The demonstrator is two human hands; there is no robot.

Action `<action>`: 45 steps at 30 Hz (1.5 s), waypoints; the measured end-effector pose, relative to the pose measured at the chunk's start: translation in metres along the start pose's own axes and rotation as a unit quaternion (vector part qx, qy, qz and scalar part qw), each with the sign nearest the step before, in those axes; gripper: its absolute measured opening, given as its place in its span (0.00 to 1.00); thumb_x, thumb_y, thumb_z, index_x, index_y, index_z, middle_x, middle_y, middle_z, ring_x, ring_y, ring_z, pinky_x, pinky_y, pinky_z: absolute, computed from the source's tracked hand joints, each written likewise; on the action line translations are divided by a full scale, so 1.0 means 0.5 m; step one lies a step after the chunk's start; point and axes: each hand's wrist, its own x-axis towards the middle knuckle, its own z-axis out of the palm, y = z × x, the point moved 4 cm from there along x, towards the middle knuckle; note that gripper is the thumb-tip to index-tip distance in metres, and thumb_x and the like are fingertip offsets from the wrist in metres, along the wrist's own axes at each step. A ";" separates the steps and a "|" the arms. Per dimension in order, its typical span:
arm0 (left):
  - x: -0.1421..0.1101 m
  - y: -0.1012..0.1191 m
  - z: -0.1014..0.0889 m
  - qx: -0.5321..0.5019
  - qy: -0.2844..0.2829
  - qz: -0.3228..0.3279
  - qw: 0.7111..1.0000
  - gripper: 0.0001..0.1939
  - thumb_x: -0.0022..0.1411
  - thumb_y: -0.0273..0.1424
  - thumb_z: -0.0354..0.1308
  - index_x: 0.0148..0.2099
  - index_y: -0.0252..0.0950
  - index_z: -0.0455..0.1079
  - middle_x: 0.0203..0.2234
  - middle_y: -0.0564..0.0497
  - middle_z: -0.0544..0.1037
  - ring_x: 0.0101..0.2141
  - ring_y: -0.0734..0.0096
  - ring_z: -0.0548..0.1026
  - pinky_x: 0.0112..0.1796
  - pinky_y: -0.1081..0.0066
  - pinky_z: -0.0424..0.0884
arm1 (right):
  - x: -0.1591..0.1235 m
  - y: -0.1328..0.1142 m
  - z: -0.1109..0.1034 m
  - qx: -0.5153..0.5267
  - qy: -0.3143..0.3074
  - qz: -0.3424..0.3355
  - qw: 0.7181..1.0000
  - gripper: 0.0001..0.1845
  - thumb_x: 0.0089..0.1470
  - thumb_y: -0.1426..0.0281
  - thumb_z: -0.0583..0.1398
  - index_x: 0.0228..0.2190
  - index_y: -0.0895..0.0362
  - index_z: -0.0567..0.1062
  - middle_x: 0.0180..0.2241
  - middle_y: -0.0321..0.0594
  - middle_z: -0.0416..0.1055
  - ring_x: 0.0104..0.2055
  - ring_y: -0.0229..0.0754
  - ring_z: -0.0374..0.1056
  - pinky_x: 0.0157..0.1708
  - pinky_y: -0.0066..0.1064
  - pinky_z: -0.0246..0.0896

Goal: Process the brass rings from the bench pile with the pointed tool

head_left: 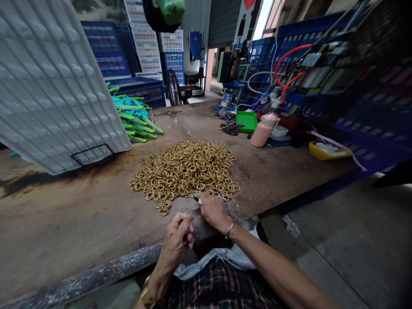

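Observation:
A wide heap of gold-coloured metal rings [189, 167] lies on the worktable in front of me. My left hand [178, 236] is closed below the heap's near edge, pinching a gold ring [190, 216] between thumb and fingers. Close beside it, my right hand [211, 209] is closed on a small black-and-white tool [197, 200]; its dark tip points left, at the near edge of the heap. The fingers hide most of that tool, so its kind is unclear. A few rings [164, 211] lie at the heap's near left corner.
A ribbed translucent plastic panel [61, 86] leans at the left, with green and blue plastic pieces [137, 118] behind it. Toward the right are a pink bottle [263, 131], a green tray [246, 122] and a yellow tray [328, 151]. The table's near edge [96, 274] runs below my hands.

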 end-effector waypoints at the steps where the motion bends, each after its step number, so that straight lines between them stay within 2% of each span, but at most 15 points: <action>1: -0.001 0.001 0.001 -0.029 -0.005 -0.009 1.000 0.17 0.49 0.42 0.63 0.29 0.36 0.62 0.18 0.58 0.67 0.14 0.83 0.60 0.14 0.81 0.57 | 0.005 0.005 -0.003 -0.002 0.012 0.007 1.000 0.13 0.52 0.78 0.50 0.39 0.58 0.66 0.35 0.44 0.73 0.35 0.42 0.69 0.29 0.28 0.50; 7: 0.020 -0.006 -0.018 -0.120 0.036 -0.059 0.990 0.17 0.46 0.39 0.64 0.29 0.33 0.64 0.24 0.51 0.73 0.21 0.79 0.68 0.15 0.81 0.59 | 0.037 -0.010 -0.009 -0.018 0.018 0.004 1.000 0.10 0.56 0.71 0.52 0.41 0.56 0.65 0.35 0.43 0.73 0.36 0.43 0.69 0.30 0.29 0.51; 11: 0.027 -0.002 -0.033 -0.142 0.045 -0.061 0.987 0.16 0.44 0.36 0.66 0.29 0.34 0.64 0.22 0.53 0.72 0.20 0.78 0.69 0.15 0.81 0.59 | 0.051 -0.016 -0.008 -0.024 0.013 0.009 1.000 0.10 0.55 0.70 0.53 0.41 0.58 0.65 0.33 0.44 0.74 0.35 0.44 0.70 0.30 0.30 0.51; 16: 0.033 -0.002 -0.039 -0.178 0.018 -0.084 0.980 0.14 0.44 0.32 0.66 0.33 0.34 0.66 0.23 0.53 0.72 0.21 0.78 0.69 0.16 0.81 0.59 | 0.053 -0.008 -0.015 -0.005 0.015 0.011 1.000 0.10 0.55 0.69 0.53 0.40 0.58 0.64 0.32 0.43 0.74 0.34 0.45 0.70 0.29 0.30 0.49; 21: 0.044 -0.012 -0.042 -0.197 0.058 -0.113 0.972 0.12 0.45 0.29 0.66 0.29 0.33 0.65 0.25 0.50 0.73 0.24 0.76 0.71 0.17 0.81 0.62 | 0.044 -0.003 -0.016 0.014 0.028 -0.012 0.999 0.11 0.55 0.69 0.53 0.41 0.58 0.64 0.32 0.41 0.73 0.35 0.44 0.69 0.29 0.29 0.47; 24: 0.047 -0.007 -0.035 -0.167 0.044 -0.087 0.981 0.14 0.45 0.32 0.66 0.29 0.34 0.63 0.24 0.53 0.71 0.23 0.77 0.70 0.17 0.82 0.61 | 0.038 0.002 -0.013 0.026 0.028 -0.022 0.999 0.10 0.55 0.71 0.52 0.40 0.58 0.65 0.33 0.41 0.72 0.34 0.42 0.68 0.29 0.29 0.46; 27: 0.049 0.003 -0.032 -0.065 0.041 -0.009 0.997 0.16 0.48 0.38 0.64 0.27 0.35 0.61 0.19 0.57 0.67 0.18 0.81 0.65 0.16 0.82 0.59 | 0.037 0.010 -0.014 0.097 0.034 -0.003 0.995 0.06 0.53 0.72 0.53 0.35 0.57 0.68 0.29 0.38 0.71 0.30 0.39 0.65 0.27 0.28 0.46; 29: 0.052 0.005 -0.037 0.049 0.069 0.045 0.995 0.13 0.51 0.40 0.60 0.30 0.36 0.63 0.16 0.59 0.65 0.16 0.81 0.62 0.15 0.80 0.59 | 0.037 0.014 -0.018 0.198 0.038 0.009 0.979 0.03 0.50 0.72 0.54 0.28 0.57 0.68 0.25 0.35 0.68 0.28 0.37 0.62 0.27 0.26 0.46; 31: 0.056 0.008 -0.040 0.163 0.087 0.108 0.977 0.12 0.54 0.39 0.57 0.37 0.37 0.67 0.16 0.59 0.65 0.15 0.79 0.62 0.16 0.78 0.60 | 0.034 0.013 -0.019 0.318 0.020 0.012 0.948 0.02 0.46 0.73 0.55 0.24 0.57 0.67 0.22 0.32 0.64 0.26 0.35 0.59 0.26 0.24 0.48; 35: 0.060 0.015 -0.031 0.304 0.047 0.258 0.916 0.11 0.54 0.32 0.56 0.41 0.38 0.71 0.27 0.52 0.75 0.27 0.71 0.72 0.30 0.71 0.69 | 0.018 0.002 -0.015 0.502 -0.066 0.036 0.862 0.01 0.42 0.71 0.54 0.23 0.57 0.66 0.17 0.27 0.58 0.19 0.31 0.53 0.20 0.22 0.45; 37: 0.058 0.017 -0.024 0.327 0.027 0.291 0.899 0.10 0.55 0.30 0.54 0.41 0.39 0.72 0.33 0.49 0.77 0.33 0.68 0.74 0.37 0.68 0.69 | 0.007 -0.005 -0.011 0.554 -0.111 0.070 0.822 0.02 0.42 0.70 0.54 0.23 0.56 0.65 0.16 0.25 0.56 0.15 0.29 0.47 0.16 0.22 0.41; 39: 0.055 0.019 -0.019 0.329 0.021 0.295 0.897 0.09 0.56 0.30 0.54 0.39 0.39 0.72 0.33 0.49 0.77 0.35 0.68 0.74 0.39 0.68 0.68 | -0.003 -0.012 -0.007 0.592 -0.147 0.101 0.786 0.04 0.42 0.69 0.53 0.25 0.55 0.64 0.15 0.24 0.55 0.12 0.28 0.42 0.13 0.23 0.37; 41: 0.051 0.021 -0.016 0.319 0.027 0.276 0.906 0.07 0.56 0.30 0.54 0.36 0.38 0.72 0.30 0.50 0.77 0.33 0.69 0.73 0.37 0.70 0.68 | -0.008 -0.018 -0.005 0.614 -0.154 0.114 0.766 0.06 0.43 0.65 0.54 0.25 0.55 0.62 0.15 0.23 0.54 0.12 0.28 0.41 0.12 0.23 0.35; 43: 0.047 0.018 -0.014 0.293 0.035 0.228 0.928 0.07 0.56 0.33 0.54 0.34 0.37 0.71 0.26 0.52 0.75 0.27 0.73 0.71 0.32 0.73 0.67 | -0.008 -0.021 -0.006 0.608 -0.130 0.106 0.776 0.08 0.45 0.63 0.54 0.23 0.55 0.62 0.15 0.24 0.54 0.12 0.28 0.43 0.13 0.22 0.36; 45: 0.045 0.010 -0.014 0.250 0.039 0.160 0.954 0.10 0.57 0.37 0.53 0.33 0.36 0.69 0.20 0.56 0.70 0.20 0.78 0.66 0.24 0.77 0.64 | -0.006 -0.024 -0.009 0.578 -0.094 0.082 0.806 0.10 0.46 0.63 0.54 0.21 0.56 0.62 0.15 0.25 0.54 0.14 0.28 0.46 0.15 0.22 0.39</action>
